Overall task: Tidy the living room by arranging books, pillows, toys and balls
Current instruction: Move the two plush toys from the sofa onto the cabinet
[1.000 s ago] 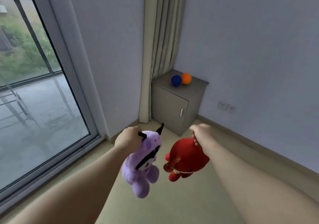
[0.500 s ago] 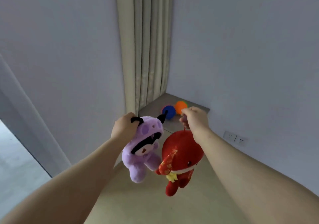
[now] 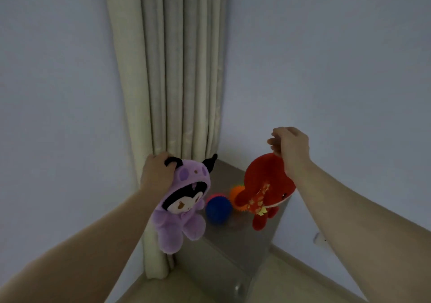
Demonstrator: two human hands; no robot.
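A: Toys, where?
B: Purple plush (image 3: 179, 211) hangs at seven o'clock, fingers (image 3: 162, 157) of the left hand (image 3: 157, 174) clenched round its head. Red plush (image 3: 261, 181) at four o'clock, right hand (image 3: 290, 148) pinching its top.
A: Around them?
B: Blue ball (image 3: 219, 210) and orange ball (image 3: 235, 192) sit between them on the grey cabinet (image 3: 245, 244); the red plush partly hides the orange one. Curtain (image 3: 177, 69) at twelve.

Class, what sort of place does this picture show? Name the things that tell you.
Probably a corner of a room at home: a long beige curtain hangs down, a low grey cabinet stands beside it, and a blue ball and an orange ball lie on top.
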